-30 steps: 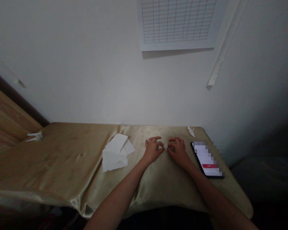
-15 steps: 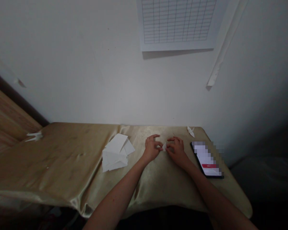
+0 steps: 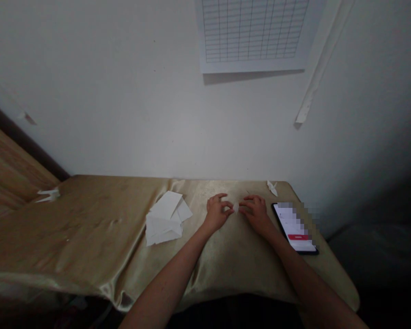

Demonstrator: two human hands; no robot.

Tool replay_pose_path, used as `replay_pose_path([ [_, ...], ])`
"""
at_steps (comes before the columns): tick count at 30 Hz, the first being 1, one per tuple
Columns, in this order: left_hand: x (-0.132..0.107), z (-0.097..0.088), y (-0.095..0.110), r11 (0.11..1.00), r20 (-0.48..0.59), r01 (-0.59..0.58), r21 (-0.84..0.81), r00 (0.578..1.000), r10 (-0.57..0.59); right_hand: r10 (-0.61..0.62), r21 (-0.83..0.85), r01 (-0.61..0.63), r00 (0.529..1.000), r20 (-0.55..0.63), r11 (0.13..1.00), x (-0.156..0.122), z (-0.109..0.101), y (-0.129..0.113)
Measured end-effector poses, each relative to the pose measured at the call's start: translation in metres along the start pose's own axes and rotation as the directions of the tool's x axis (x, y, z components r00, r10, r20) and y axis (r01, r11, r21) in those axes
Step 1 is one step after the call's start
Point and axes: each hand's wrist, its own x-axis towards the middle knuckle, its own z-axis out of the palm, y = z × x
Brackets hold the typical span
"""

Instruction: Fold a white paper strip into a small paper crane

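Observation:
Over the middle of the cloth, my left hand [image 3: 218, 213] pinches a tiny folded piece of white paper [image 3: 236, 208] between thumb and index finger, its other fingers curled loosely. My right hand [image 3: 256, 212] is just to the right of that paper, with fingers stretched toward it and a little apart. Whether a right fingertip touches the paper is too small to tell. A stack of white paper sheets [image 3: 164, 224] lies left of my left hand. Beyond my right hand, near the back edge, sits a small folded paper crane [image 3: 271, 188].
A phone [image 3: 296, 230] with a lit screen lies to the right. The table has a shiny gold cloth [image 3: 89, 228]. Another folded white paper figure [image 3: 50, 195] is at the far left, near a wooden panel [image 3: 13, 169]. A printed grid sheet [image 3: 253, 36] hangs on the wall behind.
My right fingers have shifted slightly right and away from the small paper, spreading a little. My left hand keeps its pinch almost in the same spot.

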Motion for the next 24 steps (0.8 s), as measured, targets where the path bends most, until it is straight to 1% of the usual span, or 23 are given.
replay_pose_path([
  [7,-0.0018,-0.0028,0.0023,1.0,0.011,-0.016,0.013,1.0,0.016,-0.014,0.039,0.013,1.0,0.028,0.999,-0.0002,-0.0025,-0.0058],
  [14,-0.0028,-0.004,0.0025,1.0,0.026,-0.022,0.011,0.999,0.022,-0.012,0.059,0.01,1.0,0.027,0.998,-0.0006,-0.0038,-0.0098],
  [20,-0.0012,-0.0044,0.0043,1.0,-0.002,0.021,-0.007,1.0,-0.021,0.002,0.075,-0.002,1.0,-0.01,0.997,-0.0004,-0.0036,-0.0092],
  [24,-0.0002,-0.0064,0.0049,0.999,-0.005,0.013,-0.036,1.0,-0.013,0.035,0.081,-0.031,0.998,-0.048,0.996,0.0,-0.0034,-0.0074],
])
